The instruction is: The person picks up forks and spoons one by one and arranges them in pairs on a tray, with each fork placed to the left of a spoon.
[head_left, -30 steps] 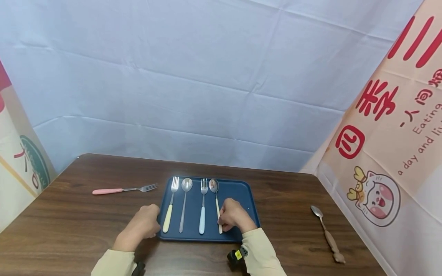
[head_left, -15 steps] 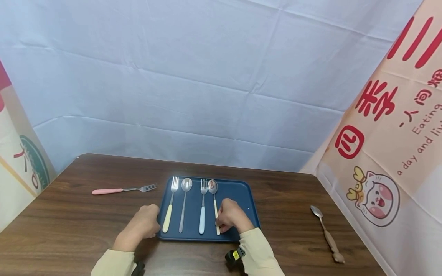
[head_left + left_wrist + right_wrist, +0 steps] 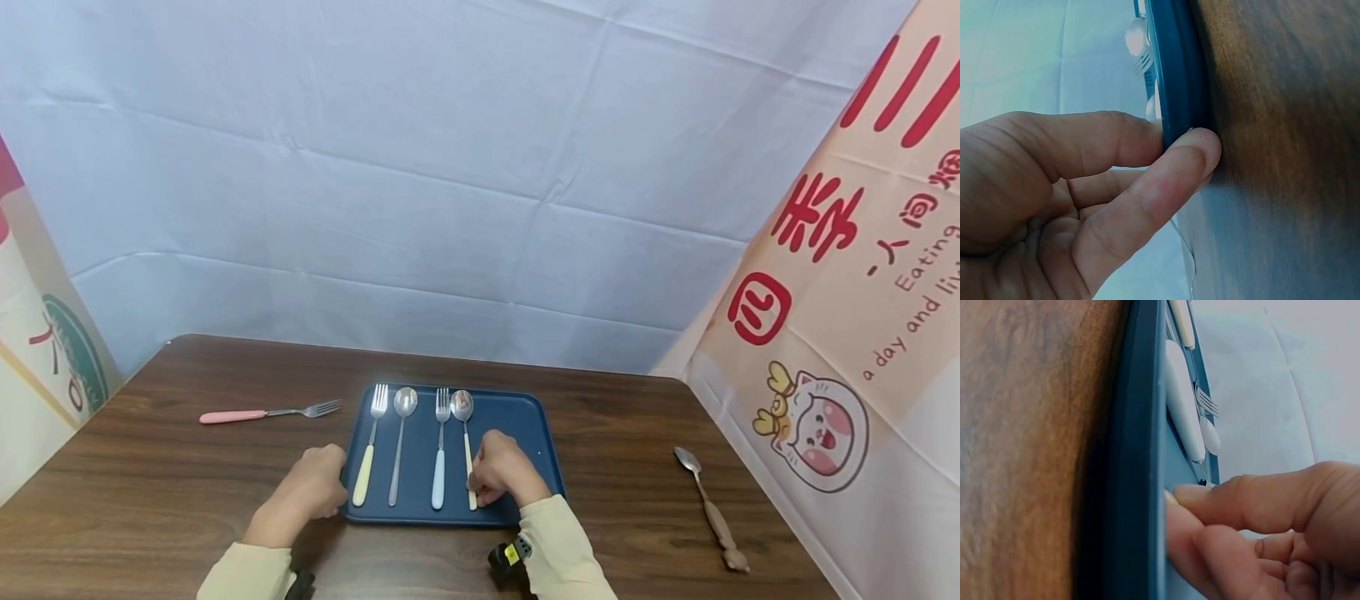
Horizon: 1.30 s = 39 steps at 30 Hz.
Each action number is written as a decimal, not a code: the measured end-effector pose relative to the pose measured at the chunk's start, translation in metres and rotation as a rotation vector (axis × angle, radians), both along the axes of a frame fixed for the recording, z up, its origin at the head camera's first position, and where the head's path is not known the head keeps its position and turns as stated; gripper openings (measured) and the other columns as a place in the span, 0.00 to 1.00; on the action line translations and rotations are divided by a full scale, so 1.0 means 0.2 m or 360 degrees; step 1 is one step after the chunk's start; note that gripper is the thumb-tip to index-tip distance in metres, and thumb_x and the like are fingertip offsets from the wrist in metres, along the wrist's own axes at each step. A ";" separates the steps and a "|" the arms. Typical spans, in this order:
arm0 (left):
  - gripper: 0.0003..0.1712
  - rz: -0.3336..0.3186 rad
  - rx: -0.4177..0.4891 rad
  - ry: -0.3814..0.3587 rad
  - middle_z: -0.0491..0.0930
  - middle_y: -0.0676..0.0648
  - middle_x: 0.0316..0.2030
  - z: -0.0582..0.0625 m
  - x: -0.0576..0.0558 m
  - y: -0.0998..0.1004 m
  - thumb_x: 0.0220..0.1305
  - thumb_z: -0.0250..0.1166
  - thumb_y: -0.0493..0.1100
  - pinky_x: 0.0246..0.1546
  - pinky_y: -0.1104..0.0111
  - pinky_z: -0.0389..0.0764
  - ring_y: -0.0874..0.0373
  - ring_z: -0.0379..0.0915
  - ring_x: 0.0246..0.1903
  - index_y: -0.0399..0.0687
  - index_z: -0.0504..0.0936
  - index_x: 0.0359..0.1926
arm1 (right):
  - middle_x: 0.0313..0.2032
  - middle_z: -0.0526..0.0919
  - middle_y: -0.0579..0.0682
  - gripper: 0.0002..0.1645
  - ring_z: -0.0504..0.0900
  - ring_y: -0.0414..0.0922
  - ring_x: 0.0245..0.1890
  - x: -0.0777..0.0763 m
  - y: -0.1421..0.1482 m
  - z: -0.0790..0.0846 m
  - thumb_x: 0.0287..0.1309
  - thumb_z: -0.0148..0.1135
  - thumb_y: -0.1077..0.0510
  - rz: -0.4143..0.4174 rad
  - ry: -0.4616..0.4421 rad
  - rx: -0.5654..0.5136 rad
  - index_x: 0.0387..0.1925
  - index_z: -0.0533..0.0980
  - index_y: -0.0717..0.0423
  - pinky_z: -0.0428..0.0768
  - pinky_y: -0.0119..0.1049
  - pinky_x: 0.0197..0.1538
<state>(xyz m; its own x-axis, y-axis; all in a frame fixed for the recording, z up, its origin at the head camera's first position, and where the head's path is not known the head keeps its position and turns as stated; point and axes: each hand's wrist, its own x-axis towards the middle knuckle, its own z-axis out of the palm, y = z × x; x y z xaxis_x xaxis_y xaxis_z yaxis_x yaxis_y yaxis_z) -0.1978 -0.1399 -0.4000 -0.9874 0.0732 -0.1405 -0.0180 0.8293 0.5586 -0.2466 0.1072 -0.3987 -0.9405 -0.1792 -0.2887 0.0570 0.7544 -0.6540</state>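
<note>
Over the table (image 3: 150, 475), the left hand (image 3: 315, 482) gripped the tray (image 3: 513, 417) by its edge; the right hand (image 3: 504, 468) pinched the cream spoon (image 3: 468, 446) by its handle, on the tray, beside the blue fork (image 3: 439, 471). Small, low nudges seemed best, clear of that fork.

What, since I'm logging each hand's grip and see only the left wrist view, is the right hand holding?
Observer: The right hand pinches the cream-handled spoon near the end of its handle.
Operator: Any cutlery off the blue tray on the left?
Observer: Yes, a pink-handled fork lies on the table there.
Operator: And on the right?
Observer: A brown-handled spoon lies well apart from the tray.
</note>
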 end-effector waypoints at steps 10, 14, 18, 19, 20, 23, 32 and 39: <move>0.06 -0.0003 -0.0004 0.0007 0.70 0.45 0.17 -0.02 0.00 0.00 0.46 0.59 0.24 0.15 0.68 0.71 0.58 0.69 0.12 0.29 0.74 0.30 | 0.09 0.76 0.54 0.12 0.79 0.46 0.11 -0.01 0.00 -0.02 0.40 0.66 0.74 -0.0025 0.0046 0.0067 0.11 0.73 0.64 0.77 0.35 0.19; 0.06 0.0000 -0.0001 0.0003 0.70 0.45 0.17 -0.02 -0.01 0.00 0.46 0.59 0.24 0.15 0.68 0.71 0.58 0.69 0.13 0.30 0.74 0.30 | 0.09 0.76 0.54 0.12 0.79 0.46 0.11 -0.01 -0.01 -0.01 0.41 0.67 0.73 -0.0049 0.0031 0.0087 0.13 0.74 0.64 0.77 0.35 0.19; 0.07 -0.0002 -0.0004 0.0000 0.70 0.44 0.17 -0.02 -0.01 0.00 0.46 0.59 0.24 0.15 0.68 0.71 0.58 0.69 0.13 0.29 0.74 0.30 | 0.10 0.76 0.55 0.11 0.79 0.46 0.11 0.00 -0.01 -0.01 0.41 0.67 0.73 -0.0065 0.0017 0.0095 0.13 0.73 0.64 0.77 0.34 0.19; 0.07 -0.0003 -0.0004 0.0004 0.70 0.45 0.17 -0.02 -0.01 0.00 0.46 0.60 0.24 0.15 0.68 0.71 0.58 0.69 0.13 0.29 0.74 0.30 | 0.11 0.76 0.55 0.11 0.79 0.46 0.11 0.00 -0.01 -0.01 0.41 0.67 0.73 -0.0066 0.0015 0.0090 0.14 0.73 0.64 0.77 0.34 0.19; 0.07 -0.0005 -0.0006 0.0006 0.70 0.45 0.17 -0.02 -0.01 0.00 0.46 0.60 0.24 0.15 0.68 0.71 0.58 0.69 0.13 0.30 0.74 0.30 | 0.10 0.76 0.55 0.12 0.79 0.46 0.11 0.00 -0.01 -0.01 0.41 0.67 0.73 -0.0065 0.0021 0.0089 0.13 0.73 0.64 0.77 0.34 0.19; 0.07 -0.0004 -0.0007 0.0006 0.70 0.45 0.17 -0.01 -0.01 0.00 0.46 0.59 0.24 0.15 0.68 0.71 0.58 0.70 0.13 0.30 0.74 0.29 | 0.09 0.76 0.55 0.12 0.78 0.45 0.10 -0.01 -0.01 -0.02 0.41 0.66 0.73 -0.0053 0.0053 0.0094 0.12 0.73 0.64 0.77 0.34 0.20; 0.07 0.0012 0.0001 -0.0015 0.70 0.45 0.17 -0.01 0.00 0.00 0.46 0.60 0.24 0.15 0.69 0.71 0.58 0.70 0.13 0.30 0.75 0.30 | 0.09 0.75 0.54 0.11 0.78 0.45 0.10 0.00 -0.01 -0.02 0.42 0.66 0.73 -0.0068 0.0051 0.0071 0.13 0.73 0.65 0.77 0.34 0.19; 0.06 0.0005 0.0037 0.0003 0.70 0.45 0.17 0.00 0.00 -0.02 0.44 0.60 0.24 0.15 0.68 0.72 0.58 0.70 0.13 0.32 0.75 0.28 | 0.10 0.76 0.53 0.15 0.79 0.45 0.11 0.00 -0.01 -0.01 0.45 0.66 0.71 -0.0051 0.0080 0.0075 0.11 0.72 0.61 0.77 0.35 0.19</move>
<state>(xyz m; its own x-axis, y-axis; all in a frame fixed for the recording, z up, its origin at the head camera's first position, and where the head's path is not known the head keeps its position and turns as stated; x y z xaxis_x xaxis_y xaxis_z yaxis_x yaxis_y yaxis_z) -0.1974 -0.1429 -0.3999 -0.9879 0.0733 -0.1368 -0.0195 0.8159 0.5779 -0.2459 0.1052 -0.4014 -0.9590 -0.1363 -0.2484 0.0494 0.7829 -0.6202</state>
